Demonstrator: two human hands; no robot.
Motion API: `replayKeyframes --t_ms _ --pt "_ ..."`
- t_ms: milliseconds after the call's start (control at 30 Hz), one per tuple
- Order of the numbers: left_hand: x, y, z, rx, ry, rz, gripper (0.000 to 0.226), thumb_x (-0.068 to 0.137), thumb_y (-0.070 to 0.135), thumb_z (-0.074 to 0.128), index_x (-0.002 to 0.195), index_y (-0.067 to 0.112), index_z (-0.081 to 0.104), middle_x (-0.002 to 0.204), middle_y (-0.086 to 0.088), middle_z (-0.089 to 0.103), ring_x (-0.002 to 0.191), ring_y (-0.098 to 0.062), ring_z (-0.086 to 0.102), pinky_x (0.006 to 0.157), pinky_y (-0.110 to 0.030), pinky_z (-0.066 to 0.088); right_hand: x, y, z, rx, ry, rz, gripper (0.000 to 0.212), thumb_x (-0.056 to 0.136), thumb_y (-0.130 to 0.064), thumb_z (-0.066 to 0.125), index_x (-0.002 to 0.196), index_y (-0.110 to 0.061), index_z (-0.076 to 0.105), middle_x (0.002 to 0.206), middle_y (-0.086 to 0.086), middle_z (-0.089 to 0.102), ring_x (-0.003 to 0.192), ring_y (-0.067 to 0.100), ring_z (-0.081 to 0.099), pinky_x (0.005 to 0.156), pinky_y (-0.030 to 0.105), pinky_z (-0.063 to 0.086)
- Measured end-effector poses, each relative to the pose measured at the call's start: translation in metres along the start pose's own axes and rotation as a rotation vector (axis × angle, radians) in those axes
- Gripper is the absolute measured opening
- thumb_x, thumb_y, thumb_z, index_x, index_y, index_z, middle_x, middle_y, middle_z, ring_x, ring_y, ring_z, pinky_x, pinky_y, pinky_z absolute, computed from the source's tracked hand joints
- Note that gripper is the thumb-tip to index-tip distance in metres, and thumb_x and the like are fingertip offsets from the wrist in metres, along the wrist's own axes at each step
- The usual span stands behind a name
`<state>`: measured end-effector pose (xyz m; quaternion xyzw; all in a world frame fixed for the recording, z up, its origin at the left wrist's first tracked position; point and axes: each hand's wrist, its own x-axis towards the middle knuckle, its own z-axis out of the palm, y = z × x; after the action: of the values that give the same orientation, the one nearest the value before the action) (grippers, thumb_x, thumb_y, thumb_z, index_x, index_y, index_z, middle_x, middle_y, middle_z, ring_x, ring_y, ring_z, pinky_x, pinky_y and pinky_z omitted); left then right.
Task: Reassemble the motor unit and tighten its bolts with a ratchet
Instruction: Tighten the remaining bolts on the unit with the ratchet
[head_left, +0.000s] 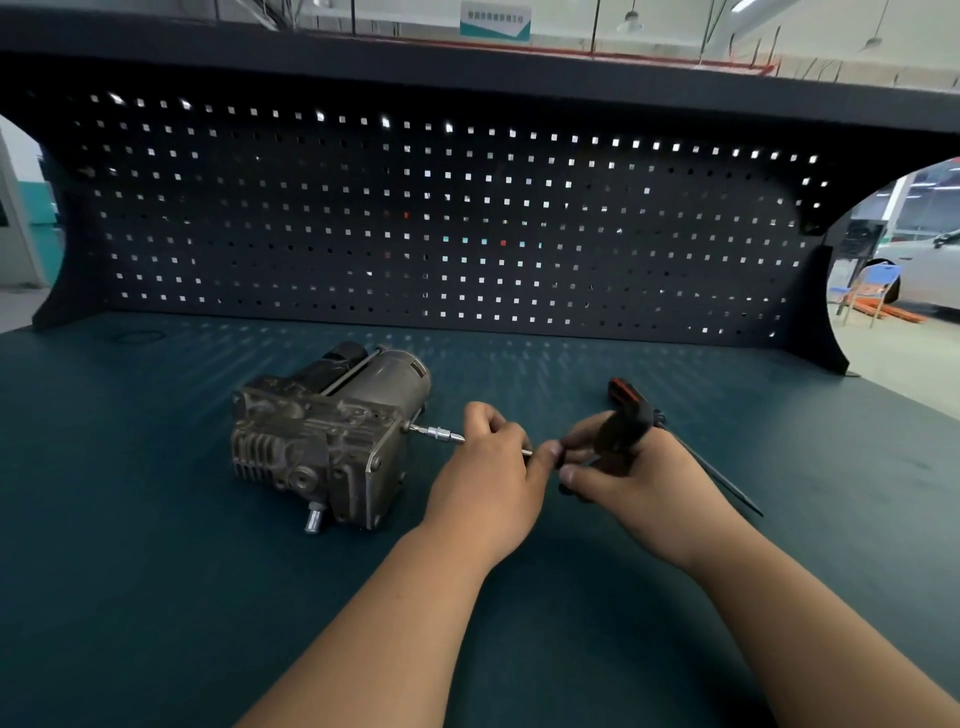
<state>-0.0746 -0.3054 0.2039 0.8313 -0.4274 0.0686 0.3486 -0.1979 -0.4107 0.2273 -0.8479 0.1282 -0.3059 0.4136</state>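
Observation:
The grey motor unit (322, 431) lies on the dark green bench, its cylinder pointing back right. A silver extension bar with a socket (435, 432) is seated on a bolt on the unit's right face. My left hand (485, 467) curls round that bar just behind the socket. My right hand (631, 467) grips the ratchet's black and orange handle (623, 410) at the bar's right end. The ratchet head is hidden between my hands.
A thin black rod (722, 478) lies on the bench (156, 571) behind my right hand, pointing front right. A dark pegboard wall (441, 218) closes off the back of the bench. A black ring (137, 336) lies at the far left.

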Motion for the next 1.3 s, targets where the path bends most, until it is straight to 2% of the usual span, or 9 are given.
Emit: replayKeyframes --t_ms 167,333,433,500,600,767,933,1067,1300 --pt "-0.002 0.004 -0.002 -0.045 0.028 -0.011 0.036 0.095 0.051 0.040 0.084 0.018 0.046 0.107 0.007 0.026 0.075 -0.020 0.052 0.064 -0.035 0.042 -0.002 -0.002 0.005 0.066 -0.024 -0.020 0.022 0.077 -0.008 0.078 0.086 -0.019 0.062 0.079 -0.010 0.070 0.069 0.002 0.066 0.065 0.015 0.049" --pt "-0.005 0.008 -0.004 -0.111 0.073 0.017 0.033 0.094 0.050 0.040 0.082 0.020 0.044 0.110 0.007 0.026 0.075 -0.019 0.053 0.067 -0.034 0.045 0.006 -0.005 0.013 0.296 0.040 0.141 0.007 0.089 -0.015 0.064 0.089 -0.008 0.063 0.073 -0.001 0.070 0.069 0.016 0.070 0.062 0.026 0.054" --pt "-0.004 0.007 -0.004 -0.119 0.068 0.015 0.034 0.094 0.050 0.037 0.081 0.020 0.045 0.110 0.007 0.026 0.076 -0.019 0.053 0.068 -0.033 0.044 0.010 -0.009 0.027 0.423 0.043 0.246 0.028 0.098 -0.027 0.049 0.088 -0.004 0.061 0.073 0.008 0.064 0.059 0.020 0.065 0.057 0.030 0.053" --pt "-0.004 0.007 -0.003 -0.104 0.061 0.011 0.036 0.093 0.052 0.034 0.081 0.020 0.046 0.109 0.008 0.025 0.074 -0.020 0.052 0.067 -0.033 0.041 0.014 -0.011 0.034 0.293 0.091 0.308 0.039 0.100 -0.036 0.041 0.084 -0.004 0.058 0.066 0.008 0.062 0.051 0.016 0.061 0.052 0.031 0.048" --pt "-0.004 0.007 -0.002 -0.071 0.048 0.011 0.037 0.095 0.051 0.034 0.076 0.020 0.044 0.108 0.008 0.024 0.070 -0.020 0.049 0.064 -0.031 0.036 0.019 -0.014 0.034 0.102 0.088 0.407 0.044 0.100 -0.044 0.034 0.078 -0.012 0.054 0.050 -0.001 0.056 0.039 0.013 0.052 0.043 0.024 0.038" --pt "-0.002 0.007 -0.003 0.009 0.032 -0.013 0.041 0.098 0.050 0.031 0.075 0.020 0.045 0.102 0.006 0.029 0.068 -0.021 0.045 0.063 -0.031 0.032 0.021 -0.014 0.037 0.262 -0.018 0.539 0.045 0.100 -0.045 0.030 0.076 -0.013 0.050 0.045 -0.001 0.044 0.032 0.017 0.034 0.038 0.020 0.027" --pt "0.004 0.012 -0.006 0.115 0.048 -0.033 0.054 0.102 0.042 0.024 0.087 0.009 0.064 0.089 -0.001 0.037 0.071 -0.025 0.047 0.063 -0.032 0.031 0.021 -0.009 0.040 0.168 0.051 0.459 0.040 0.098 -0.048 0.032 0.078 -0.016 0.047 0.059 0.000 0.050 0.044 0.015 0.043 0.053 0.028 0.036" --pt "0.007 0.017 -0.005 0.102 0.087 -0.079 0.048 0.102 0.035 0.026 0.082 0.008 0.060 0.089 -0.003 0.040 0.082 -0.030 0.055 0.063 -0.032 0.030 0.015 -0.005 0.037 -0.023 0.125 0.173 0.030 0.093 -0.049 0.034 0.079 -0.025 0.044 0.070 -0.008 0.054 0.062 0.002 0.050 0.064 0.033 0.039" --pt "0.006 0.023 -0.007 0.060 0.069 -0.177 0.045 0.103 0.038 0.023 0.085 0.013 0.056 0.098 0.000 0.037 0.072 -0.023 0.047 0.061 -0.033 0.035 0.009 0.006 0.025 -0.243 -0.024 -0.088 0.006 0.091 -0.047 0.042 0.096 -0.046 0.037 0.090 -0.019 0.059 0.088 -0.009 0.054 0.069 0.014 0.040"
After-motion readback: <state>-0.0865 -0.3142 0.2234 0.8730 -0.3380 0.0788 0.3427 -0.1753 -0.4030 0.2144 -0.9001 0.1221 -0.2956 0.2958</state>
